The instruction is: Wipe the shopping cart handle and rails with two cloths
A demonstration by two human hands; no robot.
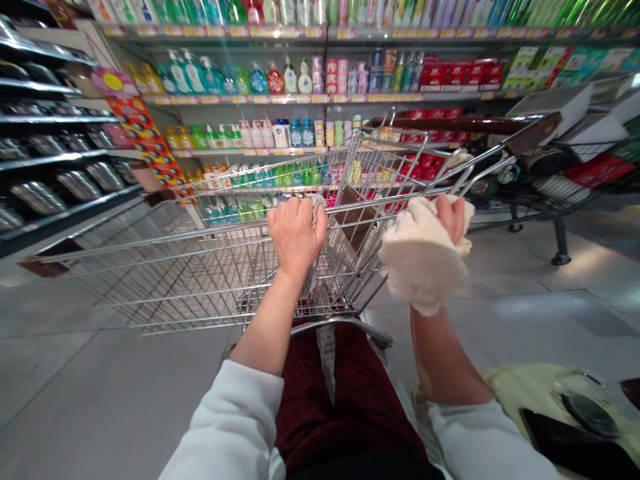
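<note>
A metal wire shopping cart [210,243] stands crosswise in front of me, its brown handle [450,125] toward the right. My left hand [295,233] is closed over the near top rail. A greyish mesh-like cloth [309,283] shows beside its thumb and hangs below, inside the rail; how much of it the fingers hold is hidden. My right hand [454,217] grips a bunched cream cloth [420,263] near the handle end of the cart. That cloth covers most of the hand and is smeared by motion. Whether it touches the cart's rail, I cannot tell.
Shelves of pump bottles [195,72] and boxes line the back. Metal containers [37,198] fill dark shelves at left. Behind the handle stands another cart [555,220] with boxes. At lower right, a pale green surface [530,387] bears a dark phone-like slab [575,443].
</note>
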